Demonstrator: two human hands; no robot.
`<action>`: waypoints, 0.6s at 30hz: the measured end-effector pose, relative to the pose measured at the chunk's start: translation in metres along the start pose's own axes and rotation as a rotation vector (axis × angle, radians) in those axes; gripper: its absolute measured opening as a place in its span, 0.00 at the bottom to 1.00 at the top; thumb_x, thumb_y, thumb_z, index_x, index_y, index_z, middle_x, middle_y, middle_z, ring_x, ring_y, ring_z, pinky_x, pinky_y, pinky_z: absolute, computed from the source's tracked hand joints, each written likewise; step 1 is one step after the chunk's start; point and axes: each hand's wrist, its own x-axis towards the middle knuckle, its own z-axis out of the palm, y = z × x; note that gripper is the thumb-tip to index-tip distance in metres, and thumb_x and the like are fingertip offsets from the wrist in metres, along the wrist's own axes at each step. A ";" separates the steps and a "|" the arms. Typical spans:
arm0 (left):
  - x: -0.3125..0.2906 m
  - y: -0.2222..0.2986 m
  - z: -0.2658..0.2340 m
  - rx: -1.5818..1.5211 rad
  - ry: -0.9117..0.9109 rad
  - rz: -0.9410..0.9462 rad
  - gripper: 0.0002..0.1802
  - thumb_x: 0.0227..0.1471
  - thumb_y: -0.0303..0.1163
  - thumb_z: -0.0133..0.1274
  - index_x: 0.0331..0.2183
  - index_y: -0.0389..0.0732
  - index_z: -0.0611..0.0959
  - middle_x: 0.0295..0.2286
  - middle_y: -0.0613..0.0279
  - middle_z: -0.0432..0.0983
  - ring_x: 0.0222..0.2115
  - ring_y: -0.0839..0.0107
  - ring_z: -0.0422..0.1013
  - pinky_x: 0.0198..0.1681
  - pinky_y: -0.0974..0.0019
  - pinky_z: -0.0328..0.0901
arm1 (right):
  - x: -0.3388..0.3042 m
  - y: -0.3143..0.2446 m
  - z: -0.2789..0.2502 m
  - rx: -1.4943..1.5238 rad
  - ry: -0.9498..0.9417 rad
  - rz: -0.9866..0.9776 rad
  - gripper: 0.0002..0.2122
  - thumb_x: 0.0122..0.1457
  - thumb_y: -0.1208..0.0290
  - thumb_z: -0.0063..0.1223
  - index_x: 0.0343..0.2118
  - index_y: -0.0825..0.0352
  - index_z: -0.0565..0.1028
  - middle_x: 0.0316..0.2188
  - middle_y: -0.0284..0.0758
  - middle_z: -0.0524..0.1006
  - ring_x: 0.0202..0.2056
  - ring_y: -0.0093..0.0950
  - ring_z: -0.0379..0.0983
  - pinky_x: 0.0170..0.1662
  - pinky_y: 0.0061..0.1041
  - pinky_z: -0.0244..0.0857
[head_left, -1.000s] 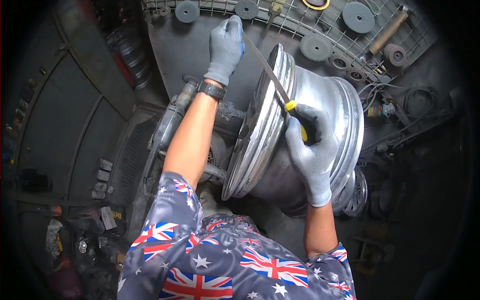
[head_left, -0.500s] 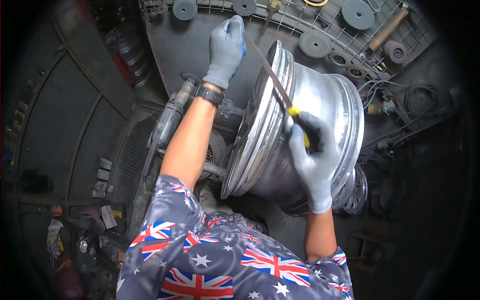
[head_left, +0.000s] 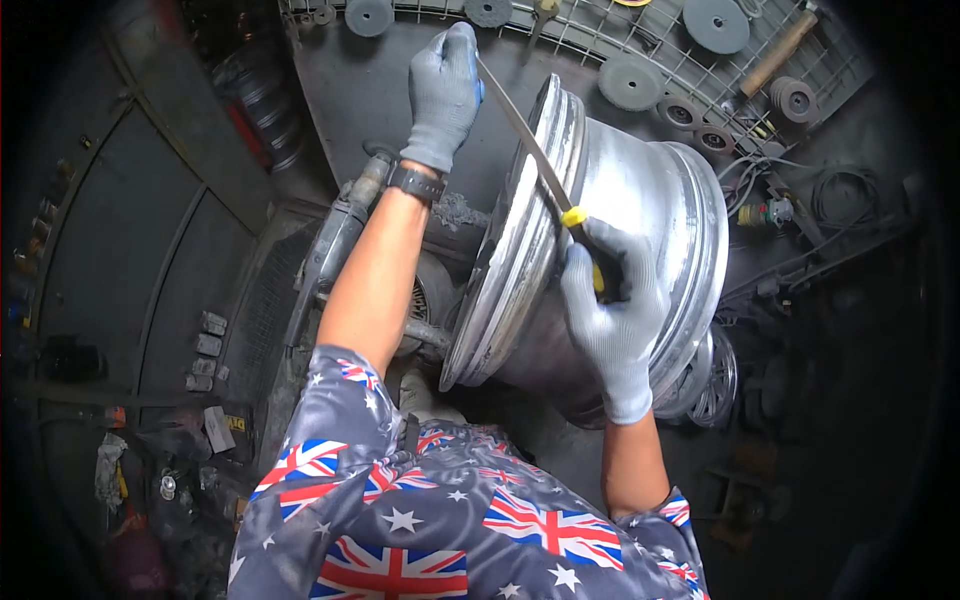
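A long flat metal file [head_left: 527, 136] with a black and yellow handle lies slantwise across the rim edge of a bare metal car wheel [head_left: 630, 170]. My right hand [head_left: 620, 305], in a grey knit glove, is closed round the file's handle beside the wheel's barrel. At the far end, my left hand [head_left: 443, 95], also gloved and with a black watch at the wrist, pinches the blade's tip. The blade seems to touch the wheel's lip, but the exact contact is hard to make out. The wheel stands tilted, its face turned to the left.
Grinding discs [head_left: 631, 84] and a wooden-handled hammer [head_left: 780, 55] hang on a wire rack at the back. A metal arm of a machine [head_left: 335, 240] stands left of the wheel. Cables [head_left: 842, 195] coil at the right. Another wheel [head_left: 715, 385] sits low behind.
Both hands and the file have shifted slightly to the left, the left hand also a little farther away. The grips on the file stay the same.
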 end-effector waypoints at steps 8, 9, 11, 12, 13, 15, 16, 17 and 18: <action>-0.097 -0.013 -0.006 -0.012 -0.201 0.245 0.23 0.74 0.42 0.44 0.26 0.42 0.72 0.19 0.72 0.65 0.19 0.83 0.62 0.22 0.73 0.57 | -0.090 -0.023 -0.052 -0.089 -0.077 -0.039 0.16 0.51 0.86 0.65 0.43 0.70 0.78 0.34 0.45 0.84 0.34 0.40 0.85 0.40 0.33 0.78; -0.076 -0.020 -0.003 0.000 -0.175 0.215 0.23 0.74 0.43 0.44 0.26 0.42 0.72 0.19 0.72 0.65 0.19 0.83 0.62 0.22 0.73 0.57 | -0.078 -0.013 -0.049 -0.104 -0.079 -0.032 0.14 0.52 0.86 0.64 0.42 0.70 0.78 0.33 0.45 0.84 0.33 0.40 0.84 0.38 0.33 0.77; -0.034 -0.016 -0.012 0.052 -0.097 0.168 0.23 0.74 0.43 0.44 0.26 0.42 0.72 0.19 0.71 0.65 0.19 0.82 0.62 0.21 0.73 0.57 | -0.034 -0.011 -0.025 -0.033 -0.076 -0.014 0.12 0.53 0.85 0.64 0.41 0.71 0.79 0.31 0.44 0.82 0.29 0.39 0.82 0.34 0.33 0.75; -0.026 -0.013 -0.012 0.055 -0.080 0.175 0.23 0.74 0.44 0.44 0.26 0.42 0.72 0.19 0.71 0.65 0.19 0.82 0.62 0.21 0.73 0.57 | -0.019 -0.006 -0.016 -0.027 -0.058 -0.080 0.13 0.53 0.84 0.65 0.41 0.71 0.79 0.32 0.44 0.82 0.30 0.39 0.82 0.35 0.33 0.75; -0.020 -0.009 -0.012 0.059 -0.062 0.184 0.23 0.74 0.44 0.44 0.26 0.42 0.71 0.19 0.71 0.65 0.19 0.82 0.62 0.21 0.73 0.57 | -0.020 -0.011 -0.016 -0.012 -0.064 -0.066 0.12 0.53 0.84 0.65 0.42 0.71 0.79 0.32 0.44 0.82 0.31 0.39 0.83 0.35 0.33 0.75; -0.026 -0.014 -0.014 0.051 -0.068 0.191 0.23 0.74 0.44 0.45 0.26 0.43 0.71 0.19 0.71 0.65 0.19 0.82 0.62 0.21 0.73 0.58 | -0.031 -0.010 -0.019 -0.019 -0.076 -0.051 0.13 0.53 0.84 0.64 0.42 0.72 0.79 0.33 0.45 0.83 0.32 0.40 0.83 0.37 0.33 0.76; -0.046 -0.018 -0.015 0.032 -0.093 0.195 0.23 0.74 0.44 0.45 0.26 0.43 0.71 0.19 0.71 0.65 0.19 0.82 0.62 0.21 0.73 0.58 | -0.050 -0.012 -0.028 -0.045 -0.079 -0.057 0.13 0.53 0.84 0.64 0.43 0.72 0.79 0.34 0.45 0.83 0.33 0.41 0.84 0.37 0.33 0.77; -0.065 -0.018 -0.011 0.007 -0.125 0.204 0.22 0.74 0.43 0.44 0.27 0.42 0.72 0.19 0.71 0.65 0.19 0.82 0.62 0.21 0.73 0.58 | -0.069 -0.009 -0.038 -0.056 -0.073 -0.087 0.15 0.51 0.85 0.64 0.44 0.72 0.78 0.35 0.45 0.84 0.33 0.41 0.84 0.38 0.33 0.77; -0.084 -0.016 -0.009 -0.042 -0.172 0.168 0.22 0.74 0.42 0.44 0.27 0.42 0.72 0.20 0.71 0.64 0.20 0.82 0.62 0.22 0.73 0.59 | -0.087 -0.014 -0.047 -0.038 -0.067 -0.054 0.17 0.50 0.86 0.65 0.44 0.71 0.78 0.35 0.46 0.84 0.33 0.40 0.85 0.38 0.33 0.78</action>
